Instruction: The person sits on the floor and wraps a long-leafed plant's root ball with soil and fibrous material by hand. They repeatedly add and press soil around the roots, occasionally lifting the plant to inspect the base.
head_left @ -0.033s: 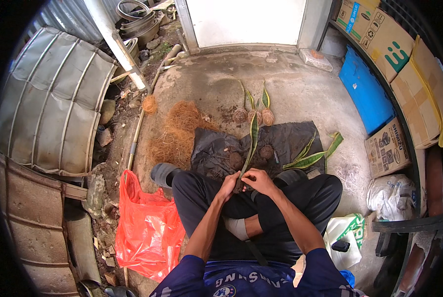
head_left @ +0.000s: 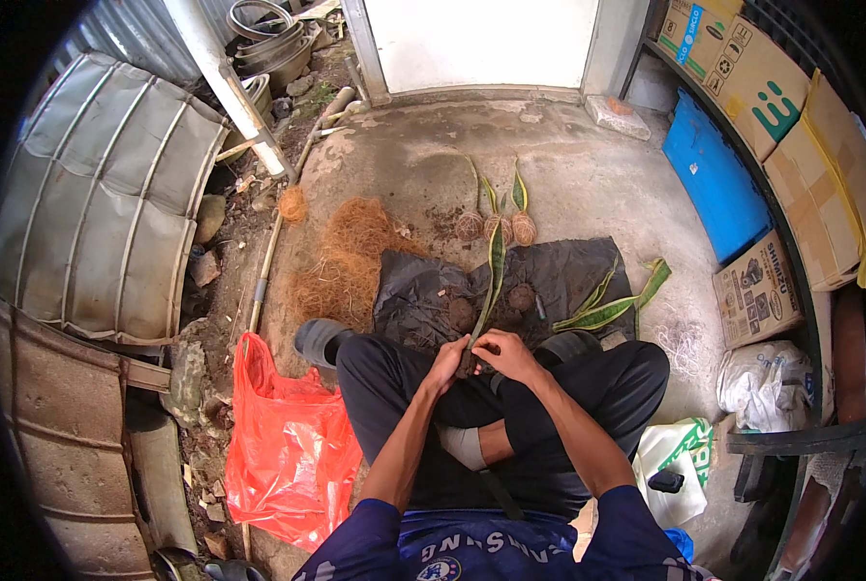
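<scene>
Both hands, left hand [head_left: 449, 363] and right hand [head_left: 503, 353], meet over the lap; fingers seemingly closed round the base of a long green leaf [head_left: 496, 266]; it rises over the black sheet [head_left: 423, 286] on the floor.

Soft even daylight, sharp centre, fisheye-bent edges

A cluttered backyard doorstep — concrete floor [head_left: 588, 194], corrugated metal sheets [head_left: 94, 223], stacked cardboard boxes [head_left: 791, 107].

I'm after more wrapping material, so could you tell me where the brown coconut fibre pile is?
In the head view, the coconut fibre pile lies on the concrete floor ahead-left of the person, touching the left edge of the black plastic sheet.
</scene>
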Demonstrator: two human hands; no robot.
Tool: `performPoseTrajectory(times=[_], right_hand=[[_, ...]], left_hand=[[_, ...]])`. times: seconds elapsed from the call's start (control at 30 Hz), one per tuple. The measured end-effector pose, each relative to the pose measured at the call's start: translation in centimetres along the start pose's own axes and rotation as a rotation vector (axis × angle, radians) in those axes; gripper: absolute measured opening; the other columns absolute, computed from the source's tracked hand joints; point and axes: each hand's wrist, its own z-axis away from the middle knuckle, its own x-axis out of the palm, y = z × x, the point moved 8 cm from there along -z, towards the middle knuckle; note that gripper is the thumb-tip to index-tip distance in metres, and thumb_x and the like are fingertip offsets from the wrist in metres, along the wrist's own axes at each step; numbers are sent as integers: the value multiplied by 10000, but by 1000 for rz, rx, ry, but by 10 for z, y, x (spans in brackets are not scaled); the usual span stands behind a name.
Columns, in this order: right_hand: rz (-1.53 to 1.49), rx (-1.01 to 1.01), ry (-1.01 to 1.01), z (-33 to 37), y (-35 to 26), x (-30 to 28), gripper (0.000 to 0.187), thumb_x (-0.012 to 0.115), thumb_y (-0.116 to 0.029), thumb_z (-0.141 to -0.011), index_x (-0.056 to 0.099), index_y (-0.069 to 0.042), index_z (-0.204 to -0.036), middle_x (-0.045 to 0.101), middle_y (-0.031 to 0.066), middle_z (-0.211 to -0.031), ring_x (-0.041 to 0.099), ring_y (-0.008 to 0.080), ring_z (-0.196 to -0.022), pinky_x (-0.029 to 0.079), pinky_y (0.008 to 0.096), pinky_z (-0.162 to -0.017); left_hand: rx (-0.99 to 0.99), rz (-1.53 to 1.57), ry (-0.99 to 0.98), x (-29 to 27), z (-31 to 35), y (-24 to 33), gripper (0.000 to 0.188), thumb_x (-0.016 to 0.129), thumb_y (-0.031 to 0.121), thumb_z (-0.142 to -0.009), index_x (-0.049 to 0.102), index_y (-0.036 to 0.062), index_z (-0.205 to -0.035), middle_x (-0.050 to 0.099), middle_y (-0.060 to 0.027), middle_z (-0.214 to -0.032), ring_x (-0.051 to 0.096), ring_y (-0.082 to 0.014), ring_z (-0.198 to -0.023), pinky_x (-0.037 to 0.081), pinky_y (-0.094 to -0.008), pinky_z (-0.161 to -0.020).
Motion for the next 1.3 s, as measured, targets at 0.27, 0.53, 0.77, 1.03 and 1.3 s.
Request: performPoseTrajectory(times=[0.27, 0.53, 0.77, 1.03, 1.3], right_hand=[[11, -29, 18, -3, 3, 0, 173, 600, -166, -942, 634, -1, -982, 615, 102, -897, 619, 220, -801, 482, 364, -696], [-173, 12, 182, -11, 17, -18, 144, 582, -141, -952, 613, -4, -982, 599, 69, -840, 588, 160, -705, 471, 336, -639], [-142, 150, 451, -8, 48, -53, 149, 593, -171, -948, 634, -32, -986, 608, 48, -771, 590, 138, -661, 476, 304, -616], [57, 179, 382, -7, 46, -52, 247, 662, -175, -902, 643, -68, -1124, 653, 69, -1054, 639, 169, -790, 521, 333, -678], [-241, 315, 88, -10, 40, -24, 295, 575, -224, -963, 628, -68, -1209, 676, 70, -1070, 660, 156, -806, 522, 311, -665]], left_hand=[[-16, 33, 1, -1, -4, -1, 402, 365, 304, -1034, 593, -27, -1038, 626, -101, -805, 624, -175, -663, 527, -320, -617], [23, 191, -6, -3, -10, 2, 446, 356, 326, -1039, 599, -32, -1144, 633, -96, -769, 626, -171, -611, 542, -295, -589], [15, 275, -3, -4, -4, 8, 471, 304, 337, -1048, 571, -5, -1231, 623, -88, -807, 619, -160, -626, 551, -295, -615], [-5, 329, -3, -8, -8, 3, 493, 280, 363, -1046, 571, 22, -1251, 617, -85, -799, 615, -162, -648, 544, -295, -640], [-10, 302, -67, -4, -8, 4, 488, 293, 359, -1042, 570, 14, -1247, 634, -97, -794, 618, -164, -647, 537, -297, -625]])
